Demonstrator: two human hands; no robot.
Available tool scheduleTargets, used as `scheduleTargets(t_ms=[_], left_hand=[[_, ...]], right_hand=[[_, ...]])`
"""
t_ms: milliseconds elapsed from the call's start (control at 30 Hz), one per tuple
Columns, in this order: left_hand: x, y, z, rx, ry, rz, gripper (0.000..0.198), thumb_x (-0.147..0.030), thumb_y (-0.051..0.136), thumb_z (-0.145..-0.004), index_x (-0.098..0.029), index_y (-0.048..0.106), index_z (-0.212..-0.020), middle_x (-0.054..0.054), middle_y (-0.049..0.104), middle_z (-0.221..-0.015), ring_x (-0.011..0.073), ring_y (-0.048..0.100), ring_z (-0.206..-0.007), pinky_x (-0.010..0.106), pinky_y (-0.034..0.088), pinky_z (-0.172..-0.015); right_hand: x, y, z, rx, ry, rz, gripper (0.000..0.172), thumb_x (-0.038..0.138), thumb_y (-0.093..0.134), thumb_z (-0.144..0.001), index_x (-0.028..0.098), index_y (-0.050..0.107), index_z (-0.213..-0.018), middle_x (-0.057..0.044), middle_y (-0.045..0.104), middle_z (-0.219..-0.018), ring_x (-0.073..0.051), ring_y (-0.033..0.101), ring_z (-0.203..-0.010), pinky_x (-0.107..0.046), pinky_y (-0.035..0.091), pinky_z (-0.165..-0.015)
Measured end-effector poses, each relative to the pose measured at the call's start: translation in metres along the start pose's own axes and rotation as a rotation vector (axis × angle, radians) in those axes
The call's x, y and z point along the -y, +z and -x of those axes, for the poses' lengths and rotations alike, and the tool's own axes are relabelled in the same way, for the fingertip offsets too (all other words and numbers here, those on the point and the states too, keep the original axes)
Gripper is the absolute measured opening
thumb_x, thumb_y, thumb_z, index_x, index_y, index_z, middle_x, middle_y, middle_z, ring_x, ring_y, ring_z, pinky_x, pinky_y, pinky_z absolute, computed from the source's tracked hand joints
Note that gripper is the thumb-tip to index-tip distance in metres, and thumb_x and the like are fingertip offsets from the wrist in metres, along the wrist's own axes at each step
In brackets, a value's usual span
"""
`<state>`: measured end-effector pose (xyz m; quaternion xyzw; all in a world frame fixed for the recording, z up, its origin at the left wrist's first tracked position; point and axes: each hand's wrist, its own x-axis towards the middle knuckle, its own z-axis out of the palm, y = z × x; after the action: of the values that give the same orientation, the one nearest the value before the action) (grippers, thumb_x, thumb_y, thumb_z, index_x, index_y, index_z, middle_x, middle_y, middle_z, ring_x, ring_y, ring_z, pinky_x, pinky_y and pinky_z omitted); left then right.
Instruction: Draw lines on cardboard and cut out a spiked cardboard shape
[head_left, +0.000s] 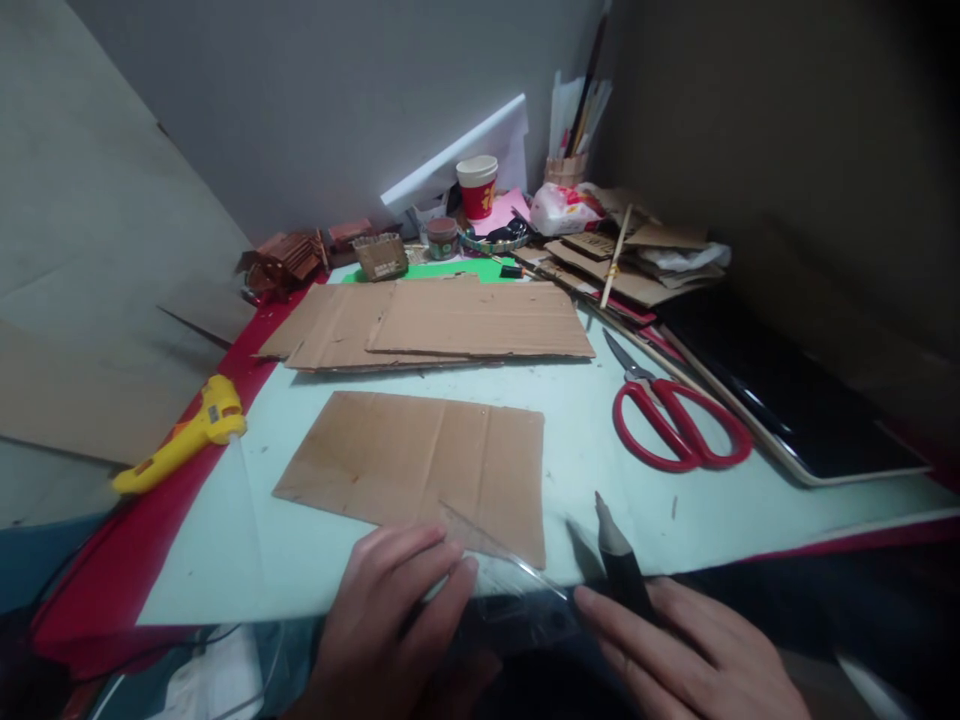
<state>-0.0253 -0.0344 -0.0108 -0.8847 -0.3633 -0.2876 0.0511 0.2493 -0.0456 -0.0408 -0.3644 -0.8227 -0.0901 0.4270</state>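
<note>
Cardboard sheet (420,450) lies just beyond the left hand (397,600)

From here I see the sheet flat on the worktop (592,450), its long axis running roughly left to right. The left hand, the nearer one, has loosely curled fingers against a clear plastic piece (525,568) that overlaps the sheet's near edge; I can't tell how firmly. The right hand (682,650) is closed around a dark marker (622,570), tip forward.

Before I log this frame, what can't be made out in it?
Head view: lower outline of the clear plastic piece, blurred and transparent.
Head view: rear end of the black marker, hidden by the right hand.
Head view: label print on the small jar, too small.
Head view: right forearm, cut off by the bottom edge.
</note>
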Motion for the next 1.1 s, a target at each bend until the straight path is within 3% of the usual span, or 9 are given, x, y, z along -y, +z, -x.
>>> scheduleTargets(t_ms=[133, 267, 367, 467, 567, 733, 867, 1000, 1100], left_hand=[[0.002, -0.001, 0.002, 0.026, 0.029, -0.037, 0.037, -0.023, 0.067, -0.088, -0.009, 0.063, -0.122, 0.016, 0.067, -0.117, 0.0311, 0.055, -0.121, 0.051, 0.043, -0.102], [0.004, -0.002, 0.0, 0.029, 0.017, -0.053, 0.034, -0.03, 0.066, -0.092, -0.01, 0.063, -0.119, 0.016, 0.068, -0.114, 0.0308, 0.057, -0.116, 0.05, 0.044, -0.098], [0.005, -0.003, -0.004, 0.033, 0.042, -0.053, 0.032, -0.032, 0.067, -0.093, -0.011, 0.065, -0.116, 0.015, 0.068, -0.112, 0.0295, 0.059, -0.113, 0.047, 0.046, -0.094], [0.006, -0.004, -0.008, -0.011, 0.017, -0.045, 0.025, -0.029, 0.064, -0.095, -0.012, 0.066, -0.113, 0.013, 0.068, -0.11, 0.028, 0.06, -0.111, 0.045, 0.047, -0.092], [0.006, -0.005, -0.01, 0.004, 0.049, -0.048, 0.026, -0.028, 0.067, -0.093, -0.011, 0.066, -0.112, 0.013, 0.067, -0.11, 0.0273, 0.06, -0.11, 0.042, 0.048, -0.09], [0.004, -0.004, -0.012, -0.03, 0.022, -0.048, 0.022, -0.028, 0.065, -0.094, -0.012, 0.067, -0.109, 0.012, 0.068, -0.109, 0.0268, 0.062, -0.106, 0.043, 0.05, -0.088], [0.003, -0.004, -0.013, -0.037, -0.01, -0.047, 0.022, -0.028, 0.066, -0.093, -0.013, 0.068, -0.109, 0.011, 0.069, -0.108, 0.0267, 0.063, -0.105, 0.043, 0.051, -0.087], [0.004, -0.006, -0.013, 0.022, 0.026, -0.074, 0.029, -0.029, 0.072, -0.088, -0.013, 0.067, -0.113, 0.012, 0.069, -0.109, 0.0278, 0.063, -0.106, 0.043, 0.052, -0.087], [0.0, -0.001, -0.011, -0.059, -0.028, -0.054, 0.024, -0.029, 0.068, -0.091, -0.015, 0.067, -0.11, 0.011, 0.07, -0.106, 0.028, 0.064, -0.104, 0.044, 0.052, -0.087]], right_hand=[[-0.003, -0.008, -0.004, 0.074, -0.087, -0.011, 0.042, 0.018, 0.035, -0.108, 0.024, 0.077, -0.107, -0.004, 0.084, -0.09, -0.022, 0.076, -0.08, -0.031, 0.063, -0.072], [-0.002, -0.014, -0.007, 0.158, -0.063, 0.024, 0.041, 0.007, 0.038, -0.104, 0.024, 0.075, -0.108, -0.002, 0.083, -0.1, -0.021, 0.076, -0.092, -0.034, 0.061, -0.086], [0.001, -0.005, -0.012, 0.064, -0.06, -0.008, 0.039, 0.008, 0.039, -0.104, 0.022, 0.075, -0.097, -0.003, 0.084, -0.089, -0.019, 0.075, -0.08, -0.032, 0.061, -0.076], [0.004, 0.01, -0.019, -0.159, -0.044, -0.039, 0.043, 0.013, 0.037, -0.107, 0.02, 0.071, -0.082, -0.003, 0.082, -0.074, -0.018, 0.071, -0.064, -0.031, 0.056, -0.059], [0.006, 0.019, -0.023, -0.266, 0.009, -0.026, 0.044, 0.015, 0.04, -0.108, 0.02, 0.069, -0.076, -0.003, 0.081, -0.071, -0.018, 0.069, -0.062, -0.033, 0.051, -0.053], [0.003, 0.012, -0.021, -0.195, -0.057, -0.02, 0.042, 0.01, 0.042, -0.106, 0.02, 0.071, -0.076, -0.004, 0.082, -0.079, -0.018, 0.069, -0.063, -0.033, 0.051, -0.052], [0.002, -0.002, -0.022, 0.069, -0.036, 0.028, 0.02, 0.028, 0.059, -0.102, 0.023, 0.076, -0.092, -0.008, 0.082, -0.103, -0.02, 0.074, -0.076, -0.032, 0.059, -0.06], [0.004, -0.006, -0.031, 0.196, 0.032, 0.023, 0.029, 0.048, 0.059, -0.1, 0.025, 0.077, -0.101, -0.012, 0.079, -0.116, -0.024, 0.075, -0.085, -0.035, 0.063, -0.064], [0.006, -0.005, -0.033, 0.205, 0.051, -0.007, 0.032, 0.051, 0.057, -0.1, 0.025, 0.076, -0.102, -0.012, 0.078, -0.118, -0.025, 0.075, -0.087, -0.035, 0.063, -0.065]])
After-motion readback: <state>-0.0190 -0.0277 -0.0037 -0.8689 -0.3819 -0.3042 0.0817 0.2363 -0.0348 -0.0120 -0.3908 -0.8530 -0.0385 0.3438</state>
